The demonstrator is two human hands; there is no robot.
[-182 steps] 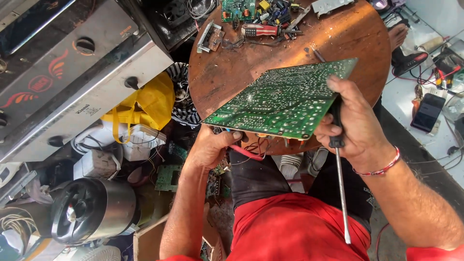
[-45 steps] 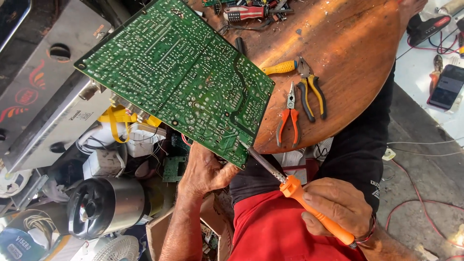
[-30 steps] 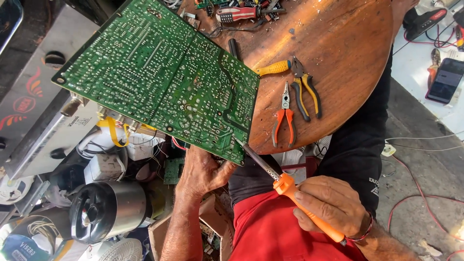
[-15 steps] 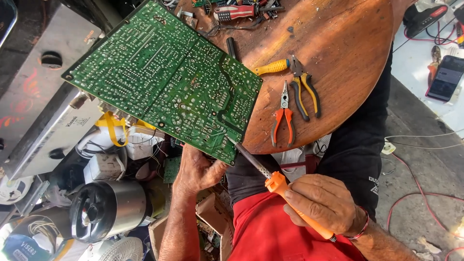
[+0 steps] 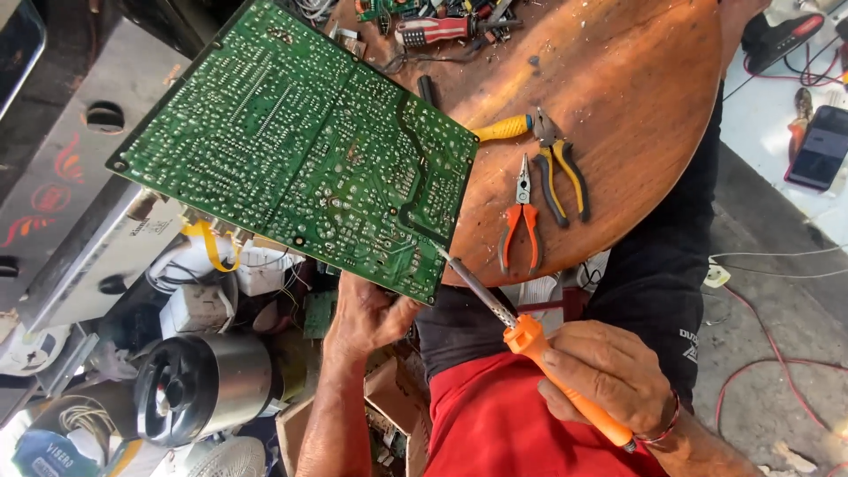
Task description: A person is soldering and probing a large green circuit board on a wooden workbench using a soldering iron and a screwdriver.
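Note:
A large green circuit board (image 5: pixel 300 150) is held solder side up, tilted over the edge of a round wooden table (image 5: pixel 636 115). My left hand (image 5: pixel 367 316) grips the board's near edge from below. My right hand (image 5: pixel 609 375) holds an orange-handled soldering iron (image 5: pixel 530 340). Its metal tip touches the board near the near right corner.
Orange-handled pliers (image 5: pixel 519 221), black-and-yellow pliers (image 5: pixel 561 168) and a yellow-handled tool (image 5: pixel 499 130) lie on the table. More tools and parts crowd the far edge. A metal cylinder (image 5: pixel 203 389), a grey casing (image 5: pixel 71 177) and clutter sit to the left; a phone (image 5: pixel 820 146) lies right.
Earlier my right hand held a screwdriver with the board flat. Now it holds the soldering iron; the board has shifted slightly right and the tip stays at its near corner.

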